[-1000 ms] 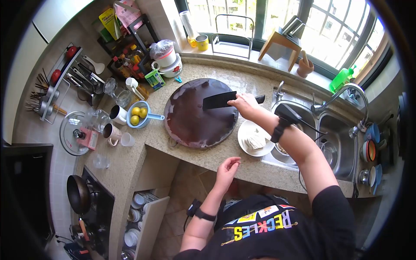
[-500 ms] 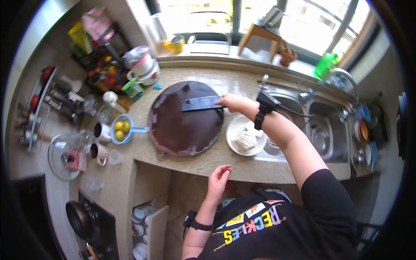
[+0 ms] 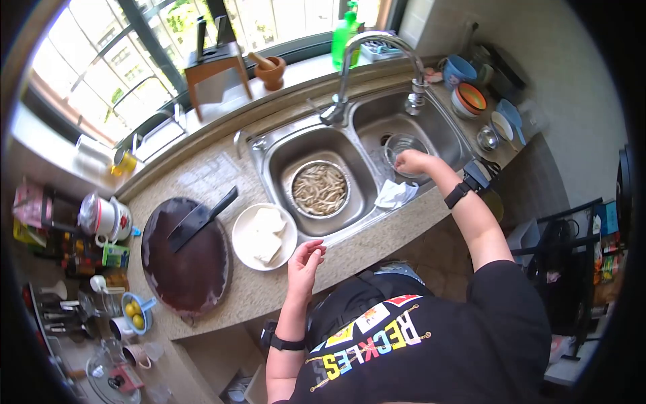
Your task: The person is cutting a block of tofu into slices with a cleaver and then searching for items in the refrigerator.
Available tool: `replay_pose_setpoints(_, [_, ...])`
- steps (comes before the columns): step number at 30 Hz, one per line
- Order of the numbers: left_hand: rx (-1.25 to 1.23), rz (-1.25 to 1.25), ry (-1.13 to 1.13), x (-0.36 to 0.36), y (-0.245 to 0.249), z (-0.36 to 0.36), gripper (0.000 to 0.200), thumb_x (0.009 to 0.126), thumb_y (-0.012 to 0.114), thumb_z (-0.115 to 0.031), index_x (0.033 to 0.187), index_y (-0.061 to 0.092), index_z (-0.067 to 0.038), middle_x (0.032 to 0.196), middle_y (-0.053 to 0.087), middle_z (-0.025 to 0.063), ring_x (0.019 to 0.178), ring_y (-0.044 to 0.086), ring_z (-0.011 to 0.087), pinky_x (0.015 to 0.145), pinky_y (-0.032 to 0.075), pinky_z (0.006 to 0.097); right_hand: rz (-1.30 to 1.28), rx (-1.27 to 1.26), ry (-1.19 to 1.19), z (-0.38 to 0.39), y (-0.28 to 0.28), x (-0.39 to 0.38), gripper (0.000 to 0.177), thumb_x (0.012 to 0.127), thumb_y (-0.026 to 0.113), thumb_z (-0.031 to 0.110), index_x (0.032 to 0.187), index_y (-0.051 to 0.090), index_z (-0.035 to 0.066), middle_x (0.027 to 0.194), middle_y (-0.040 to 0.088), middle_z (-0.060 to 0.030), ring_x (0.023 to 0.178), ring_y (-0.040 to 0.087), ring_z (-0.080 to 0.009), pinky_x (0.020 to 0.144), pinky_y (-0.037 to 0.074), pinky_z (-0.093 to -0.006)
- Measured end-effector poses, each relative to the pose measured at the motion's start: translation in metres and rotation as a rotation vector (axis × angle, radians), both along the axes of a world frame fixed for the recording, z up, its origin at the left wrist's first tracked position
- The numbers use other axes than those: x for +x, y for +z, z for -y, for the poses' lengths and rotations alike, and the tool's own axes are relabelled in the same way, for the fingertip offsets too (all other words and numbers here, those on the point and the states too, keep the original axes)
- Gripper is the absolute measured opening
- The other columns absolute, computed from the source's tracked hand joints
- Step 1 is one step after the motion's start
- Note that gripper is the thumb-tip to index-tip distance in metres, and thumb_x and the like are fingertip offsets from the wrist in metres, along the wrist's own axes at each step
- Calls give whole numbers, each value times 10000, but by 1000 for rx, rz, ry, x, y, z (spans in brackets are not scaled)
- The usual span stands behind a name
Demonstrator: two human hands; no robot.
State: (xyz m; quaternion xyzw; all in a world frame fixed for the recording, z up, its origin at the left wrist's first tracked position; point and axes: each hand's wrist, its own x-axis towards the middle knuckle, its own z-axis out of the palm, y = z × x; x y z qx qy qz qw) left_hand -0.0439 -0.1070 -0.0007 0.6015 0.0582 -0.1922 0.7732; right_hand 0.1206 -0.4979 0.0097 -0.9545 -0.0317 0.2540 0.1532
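My right hand (image 3: 413, 162) reaches into the right sink basin. Its fingers are bent over the near rim of a clear glass bowl (image 3: 397, 143) and appear to grip it; the fingertips show poorly. My left hand (image 3: 306, 266) hovers by the counter's front edge, loosely curled and holding nothing. Just beyond it stands a white plate (image 3: 243, 252) with several soft white chunks of food (image 3: 268, 232). A dark cleaver (image 3: 195, 224) lies on the round brown chopping board (image 3: 185, 273), handle over the board's edge towards the plate.
A metal bowl of greyish elongated food pieces (image 3: 321, 189) sits in the left basin (image 3: 360, 158). A white cloth (image 3: 396, 194) lies at the sink's front edge. The faucet (image 3: 380, 39) arches over the sink. Stacked bowls (image 3: 469, 99) stand at right, a blue strainer (image 3: 136, 314) at left.
My right hand has let go of the cleaver, leaving it on the board, and moved right to the glass bowl. The view has turned right. My left hand stays near the counter edge.
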Motion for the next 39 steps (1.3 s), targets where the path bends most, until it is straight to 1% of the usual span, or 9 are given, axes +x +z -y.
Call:
replay_pose_setpoints(6, [29,-77,-69,40,-8,95,237,890,543,-104,1109,589,-27,985,629,52,931,588,127,783,469,252,-210,-179,76,78,-114,13,216,745,555,161,857,694,39,1019,640,-172,922,615,-324,813,481,-378])
replay_pose_setpoints(12, [13,-240,33,73,-27,203,233,904,525,-111,1116,563,-24,988,622,71,940,597,160,807,494,299,-69,-255,471,60,-156,34,391,769,594,43,1159,602,26,1398,404,-103,1078,558,-322,848,490,-413])
replay_pose_setpoints(15, [45,-248,80,80,-28,236,233,905,518,-100,1121,559,-21,993,620,75,939,599,160,808,498,300,-19,-308,342,60,-241,38,294,758,637,108,1041,675,38,1220,578,-102,957,631,-297,744,522,-423])
replay_pose_setpoints(18, [59,-253,122,85,-28,253,231,908,511,-98,1120,560,-20,985,623,72,936,600,156,800,498,292,-117,-364,633,67,-200,43,259,759,649,166,976,694,33,1010,673,-100,877,664,-272,682,532,-420])
replay_pose_setpoints(23, [159,-248,85,106,-34,257,267,895,529,-89,1156,540,-35,1033,603,73,944,588,149,795,491,287,-450,148,396,71,-156,86,240,762,517,73,910,658,-52,723,651,-174,538,611,-260,486,485,-370])
replay_pose_setpoints(29, [204,-106,24,153,-48,306,700,795,664,-88,1385,288,-81,1309,410,124,1125,477,196,892,433,333,-427,1188,-102,119,-16,58,308,865,574,157,1102,608,-37,926,661,-115,823,624,-172,751,504,-302])
replay_pose_setpoints(31, [189,16,-61,165,-57,319,975,723,741,-119,1462,106,-95,1437,265,156,1300,296,274,1042,292,427,-329,1128,-89,118,-8,46,320,857,585,156,1111,605,-38,943,663,-115,853,620,-167,785,494,-296])
replay_pose_setpoints(36, [-141,-214,28,191,-88,324,220,806,608,21,1010,540,-26,931,597,68,737,594,123,667,508,222,57,865,-123,121,23,12,317,812,647,191,1045,638,-22,981,667,-162,912,638,-211,811,487,-313])
replay_pose_setpoints(39, [-151,-148,46,196,-76,330,133,807,602,37,895,537,-38,861,601,50,794,608,154,726,531,266,166,631,-185,129,24,-5,295,795,645,182,1014,647,-16,952,654,-188,897,637,-275,799,494,-350])
